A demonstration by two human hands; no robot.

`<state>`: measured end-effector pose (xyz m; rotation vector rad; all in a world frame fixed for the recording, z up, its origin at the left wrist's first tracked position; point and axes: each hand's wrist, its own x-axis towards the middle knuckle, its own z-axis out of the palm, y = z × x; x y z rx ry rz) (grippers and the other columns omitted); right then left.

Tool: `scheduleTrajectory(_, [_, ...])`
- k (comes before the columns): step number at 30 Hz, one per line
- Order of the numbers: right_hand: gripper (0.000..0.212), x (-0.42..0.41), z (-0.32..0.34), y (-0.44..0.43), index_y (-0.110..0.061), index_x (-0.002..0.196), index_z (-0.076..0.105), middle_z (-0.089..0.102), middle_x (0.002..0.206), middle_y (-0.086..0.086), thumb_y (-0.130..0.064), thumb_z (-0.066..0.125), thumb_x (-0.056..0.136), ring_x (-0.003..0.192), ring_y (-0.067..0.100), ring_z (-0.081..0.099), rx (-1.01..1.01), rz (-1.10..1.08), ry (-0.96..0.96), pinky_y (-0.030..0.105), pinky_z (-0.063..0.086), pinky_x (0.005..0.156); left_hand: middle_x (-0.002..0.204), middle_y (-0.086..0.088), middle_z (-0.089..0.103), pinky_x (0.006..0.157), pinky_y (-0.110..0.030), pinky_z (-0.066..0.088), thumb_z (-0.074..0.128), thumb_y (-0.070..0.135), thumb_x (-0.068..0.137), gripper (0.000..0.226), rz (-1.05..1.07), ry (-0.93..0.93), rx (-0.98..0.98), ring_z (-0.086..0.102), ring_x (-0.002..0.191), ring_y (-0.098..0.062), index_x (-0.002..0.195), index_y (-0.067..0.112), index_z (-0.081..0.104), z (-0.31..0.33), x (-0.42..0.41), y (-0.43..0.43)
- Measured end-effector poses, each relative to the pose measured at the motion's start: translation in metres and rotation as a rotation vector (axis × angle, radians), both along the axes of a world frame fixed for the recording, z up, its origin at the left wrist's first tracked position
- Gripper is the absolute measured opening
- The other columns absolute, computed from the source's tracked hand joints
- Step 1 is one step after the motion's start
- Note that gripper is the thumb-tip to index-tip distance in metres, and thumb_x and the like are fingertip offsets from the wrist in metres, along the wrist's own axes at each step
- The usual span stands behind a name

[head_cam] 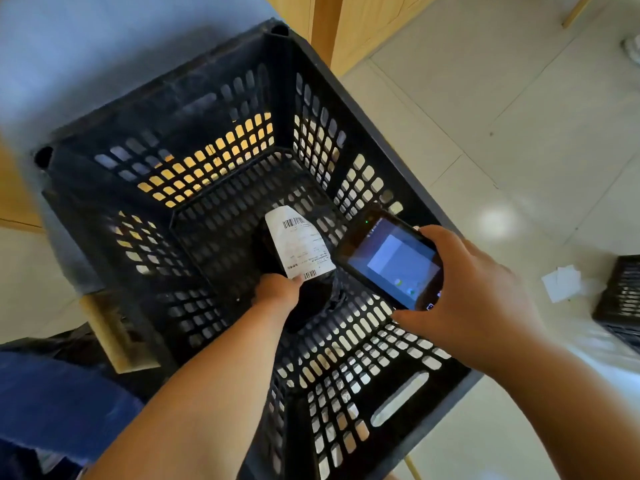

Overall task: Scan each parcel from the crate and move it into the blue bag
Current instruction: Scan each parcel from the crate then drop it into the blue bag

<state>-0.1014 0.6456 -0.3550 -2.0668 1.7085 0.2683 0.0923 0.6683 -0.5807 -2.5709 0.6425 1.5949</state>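
Observation:
A deep black slatted crate (346, 98) fills the middle of the view. At its bottom lies a black parcel (313, 299) with a white barcode label (299, 242) facing up. My left hand (278, 292) reaches down into the crate and grips the parcel at the label's near end. My right hand (467, 289) holds a black handheld scanner (389, 263) over the crate's right side, its lit screen facing me, just right of the label. The blue bag (59, 407) shows at the lower left, outside the crate.
The crate stands on a blue-grey surface (69, 46). Pale floor tiles spread to the right, with loose white papers (561, 284) and a second black crate (620, 299) at the right edge. Wooden furniture (353, 19) stands behind.

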Motion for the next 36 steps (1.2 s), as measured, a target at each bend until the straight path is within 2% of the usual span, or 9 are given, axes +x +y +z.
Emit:
scheduleTrajectory(4, [0.096, -0.003, -0.005, 0.004, -0.033, 0.131, 0.028, 0.040, 0.091, -0.016, -0.053, 0.078, 0.053, 0.077, 0.011, 0.048, -0.001, -0.004, 0.046, 0.028, 0.045, 0.058, 0.131, -0.020, 0.053, 0.083, -0.037, 0.048, 0.065, 0.043, 0.086, 0.069, 0.118, -0.027, -0.002, 0.057, 0.114, -0.035, 0.134, -0.001, 0.041, -0.011, -0.010, -0.007])
scheduleTrajectory(11, [0.095, -0.012, -0.008, 0.008, -0.038, 0.128, 0.023, 0.040, 0.094, -0.017, -0.054, 0.079, 0.052, 0.081, 0.010, 0.049, 0.029, -0.059, 0.044, 0.027, 0.045, 0.063, 0.134, -0.021, 0.046, 0.094, -0.046, 0.048, 0.066, 0.037, 0.086, 0.054, 0.157, -0.100, 0.031, 0.051, 0.116, -0.039, 0.126, 0.002, 0.052, -0.023, -0.010, -0.011])
scheduleTrajectory(17, [0.094, -0.018, 0.001, 0.020, -0.037, 0.129, 0.023, 0.037, 0.093, -0.017, -0.055, 0.076, 0.054, 0.081, 0.009, 0.044, 0.041, -0.077, 0.052, 0.028, 0.044, 0.066, 0.110, -0.017, 0.066, 0.070, -0.033, 0.047, 0.064, 0.025, 0.087, 0.031, 0.209, -0.067, -0.198, 0.062, 0.100, -0.034, 0.106, 0.001, 0.063, -0.001, -0.002, -0.010])
scheduleTrajectory(21, [0.092, -0.022, 0.012, 0.029, -0.037, 0.129, 0.022, 0.040, 0.093, -0.016, -0.056, 0.075, 0.056, 0.081, 0.009, 0.045, 0.045, -0.079, 0.040, 0.029, 0.045, 0.067, 0.093, -0.015, 0.066, 0.075, -0.036, 0.052, 0.066, 0.014, 0.083, 0.012, 0.284, -0.015, -0.287, 0.064, 0.091, -0.035, 0.081, 0.003, 0.060, 0.027, 0.005, -0.008])
scheduleTrajectory(23, [0.095, -0.026, 0.020, 0.032, -0.036, 0.133, 0.023, 0.047, 0.100, -0.013, -0.057, 0.074, 0.056, 0.084, 0.008, 0.042, 0.039, -0.084, 0.036, 0.031, 0.047, 0.071, 0.091, -0.015, 0.066, 0.074, -0.036, 0.052, 0.069, 0.009, 0.081, 0.013, 0.337, -0.002, -0.301, 0.064, 0.092, -0.036, 0.086, -0.001, 0.063, 0.041, 0.008, -0.005])
scheduleTrajectory(26, [0.098, -0.032, 0.033, 0.036, -0.034, 0.137, 0.024, 0.052, 0.111, -0.011, -0.056, 0.074, 0.056, 0.084, 0.008, 0.040, 0.029, -0.089, 0.021, 0.032, 0.046, 0.075, 0.105, -0.018, 0.064, 0.072, -0.037, 0.050, 0.074, 0.008, 0.078, 0.031, 0.393, -0.008, -0.235, 0.062, 0.092, -0.036, 0.104, -0.003, 0.060, 0.066, 0.013, 0.003])
scheduleTrajectory(29, [0.096, -0.037, 0.048, 0.038, -0.035, 0.135, 0.024, 0.052, 0.110, -0.011, -0.054, 0.075, 0.057, 0.085, 0.010, 0.046, 0.029, -0.075, -0.014, 0.033, 0.047, 0.076, 0.107, -0.018, 0.065, 0.069, -0.036, 0.047, 0.075, 0.011, 0.079, 0.028, 0.358, -0.044, -0.242, 0.058, 0.082, -0.031, 0.100, -0.002, 0.062, 0.091, 0.019, 0.011])
scheduleTrajectory(33, [0.092, -0.044, 0.066, 0.040, -0.034, 0.135, 0.026, 0.047, 0.098, -0.013, -0.051, 0.074, 0.058, 0.082, 0.012, 0.049, 0.003, -0.031, -0.031, 0.030, 0.045, 0.070, 0.101, -0.017, 0.069, 0.068, -0.034, 0.047, 0.071, 0.014, 0.082, 0.016, 0.350, -0.067, -0.410, 0.064, 0.088, -0.035, 0.095, 0.006, 0.068, 0.126, 0.021, 0.023])
scheduleTrajectory(36, [0.089, -0.050, 0.078, 0.041, -0.033, 0.135, 0.029, 0.048, 0.099, -0.012, -0.048, 0.073, 0.059, 0.080, 0.013, 0.047, -0.037, 0.000, -0.056, 0.030, 0.042, 0.069, 0.101, -0.011, 0.069, 0.072, -0.033, 0.048, 0.070, 0.014, 0.082, 0.013, 0.367, -0.060, -0.547, 0.063, 0.087, -0.028, 0.094, 0.010, 0.066, 0.157, 0.018, 0.032])
